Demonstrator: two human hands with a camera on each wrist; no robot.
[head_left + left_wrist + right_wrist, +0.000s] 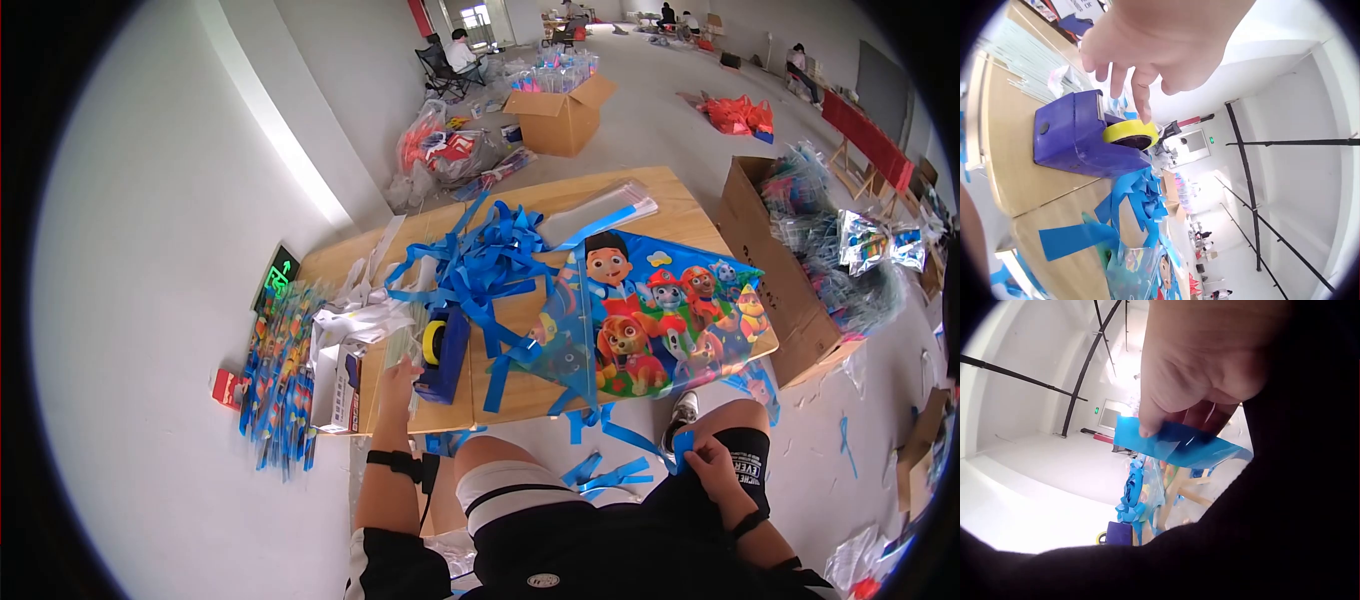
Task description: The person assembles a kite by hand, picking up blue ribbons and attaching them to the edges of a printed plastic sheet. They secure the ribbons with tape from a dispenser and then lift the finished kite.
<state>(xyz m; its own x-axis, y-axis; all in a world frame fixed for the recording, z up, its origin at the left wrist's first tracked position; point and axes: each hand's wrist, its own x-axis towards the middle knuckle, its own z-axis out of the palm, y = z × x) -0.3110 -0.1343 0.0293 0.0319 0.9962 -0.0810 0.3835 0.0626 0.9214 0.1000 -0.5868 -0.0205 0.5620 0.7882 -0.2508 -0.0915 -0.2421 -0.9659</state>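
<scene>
My left hand [400, 385] [1154, 47] is beside the blue tape dispenser [447, 360] [1069, 134] with its yellow tape roll [433, 342] [1129, 132]; its fingers are extended over thin clear sticks [400, 335] [1029, 59]. Whether a fingertip touches anything is unclear. Near my knee, my right hand [712, 468] [1204, 369] pinches a blue strip [683, 450] [1175, 445] between thumb and fingers. On the table [650, 185], a heap of blue strips [490, 255] lies left of a printed cartoon sheet [670, 320], which overhangs the front edge.
White wrappings [365, 318] and a small white box [338, 390] are at the table's left. Bundled wrapped sticks [280, 380] stand near the wall. A large carton [785, 290] of plastic packs is at the right. Blue strips [610, 478] lie below the table.
</scene>
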